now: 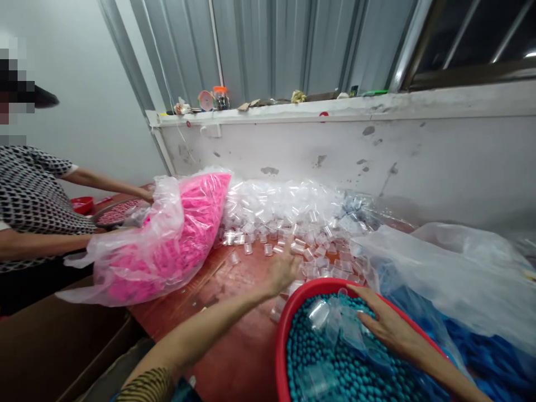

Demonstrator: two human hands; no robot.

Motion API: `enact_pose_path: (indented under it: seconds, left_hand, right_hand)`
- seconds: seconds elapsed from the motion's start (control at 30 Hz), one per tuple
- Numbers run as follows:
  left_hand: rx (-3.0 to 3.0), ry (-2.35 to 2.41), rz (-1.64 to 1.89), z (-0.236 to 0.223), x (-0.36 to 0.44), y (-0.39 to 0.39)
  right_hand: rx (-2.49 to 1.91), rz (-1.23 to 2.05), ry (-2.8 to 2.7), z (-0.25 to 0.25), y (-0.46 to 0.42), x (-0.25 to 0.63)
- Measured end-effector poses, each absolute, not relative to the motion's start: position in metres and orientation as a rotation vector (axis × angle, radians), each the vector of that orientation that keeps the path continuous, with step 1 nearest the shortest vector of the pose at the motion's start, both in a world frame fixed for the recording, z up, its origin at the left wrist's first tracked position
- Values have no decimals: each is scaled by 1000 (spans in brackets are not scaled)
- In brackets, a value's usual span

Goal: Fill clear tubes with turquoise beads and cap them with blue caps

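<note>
My left hand reaches over the red tabletop to the near edge of a heap of small clear plastic cups. Its index finger is stretched out and no cup shows in its grasp. Teal beads fill a red basin in front of me, with several clear cups lying on top of them. Over the basin's far right side is my right hand, open, thumb and fingers apart, beside those cups. Whether its fingertips touch a cup is hard to tell.
At left a person handles a clear bag of pink pieces. Behind it stands a tray of pink beads. Blue material in plastic bags lies at right. A cluttered ledge runs along the wall.
</note>
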State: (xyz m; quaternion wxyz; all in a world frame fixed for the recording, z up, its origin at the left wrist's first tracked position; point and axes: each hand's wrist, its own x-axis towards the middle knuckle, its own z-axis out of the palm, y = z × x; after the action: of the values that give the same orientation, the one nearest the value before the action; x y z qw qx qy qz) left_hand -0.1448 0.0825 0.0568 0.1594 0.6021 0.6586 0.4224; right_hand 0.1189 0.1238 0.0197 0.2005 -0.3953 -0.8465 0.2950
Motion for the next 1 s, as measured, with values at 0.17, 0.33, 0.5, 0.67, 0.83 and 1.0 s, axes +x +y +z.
enact_pose_path:
  seconds: [0.17,0.33,0.5,0.67,0.83,1.0]
  left_hand:
    - [1793,2423,797,119,-223,127]
    - [1699,2574,774,170,-267,158]
    - [1537,2681,827,187,-314,167]
    - [1443,2693,837,176,-351,165]
    - [1407,2662,763,160,-362,159]
    - [1582,2576,809,128,-333,136]
  right_hand:
    - [-1100,744,-2424,38,113,95]
    - [-934,662,-2521,69,121,41]
    - [-742,524,-2578,121,141,-44]
    - [-759,392,-2687,172,164,-133]
    - [-856,369,-2733,185,177,-182]
    - [-708,477,-2791,164,165,-148]
